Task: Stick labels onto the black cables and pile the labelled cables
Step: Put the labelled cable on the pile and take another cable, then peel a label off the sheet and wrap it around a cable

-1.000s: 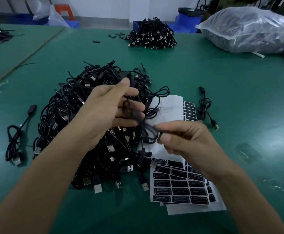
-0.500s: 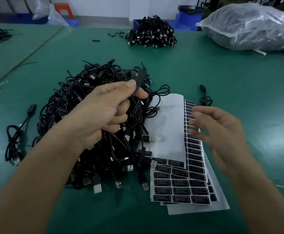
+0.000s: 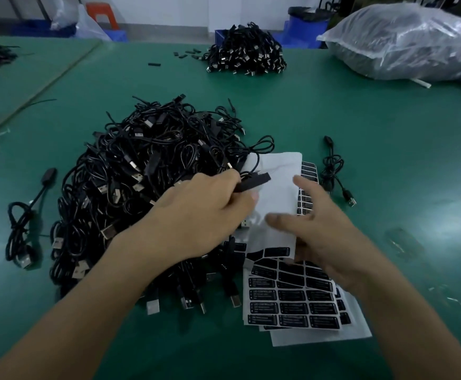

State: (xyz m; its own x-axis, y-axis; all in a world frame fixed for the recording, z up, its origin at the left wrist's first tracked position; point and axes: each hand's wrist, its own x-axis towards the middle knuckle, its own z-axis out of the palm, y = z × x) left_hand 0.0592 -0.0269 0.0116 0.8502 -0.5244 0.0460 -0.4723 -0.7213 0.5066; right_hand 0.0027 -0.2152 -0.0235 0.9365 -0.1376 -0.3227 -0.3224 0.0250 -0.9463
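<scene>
- Left hand point(image 3: 204, 212): fingers and thumb clamped on the held cable point(image 3: 251, 182). It grips the cable's flat rectangular block, which juts out over the left edge of the label sheets point(image 3: 292, 305). The pose probably keeps the block's broad face free to take a label.
- Right hand point(image 3: 319, 242): fingers apart and straight, nothing in its grasp, spread above the middle of the label sheets. It looks to be reaching for a sticker. Blur hides whether it touches the paper.
- Label sheets: a few white backing sheets stacked unevenly on the green table point(image 3: 388, 133). Rows of black stickers with pale print fill the near end, and much of the far end is stripped bare. The top sheet curls upward beneath the right hand.
- Held cable: thin, black and matte, its cord trailing back under the left hand.
- Heap of cables point(image 3: 147, 174): a tangled black mass with metal plugs, lying against the left edge of the label sheets, within easy reach.
- Loose cable point(image 3: 333, 171): coiled just right of the far end of the label sheets. It cannot be told whether it bears a label.
</scene>
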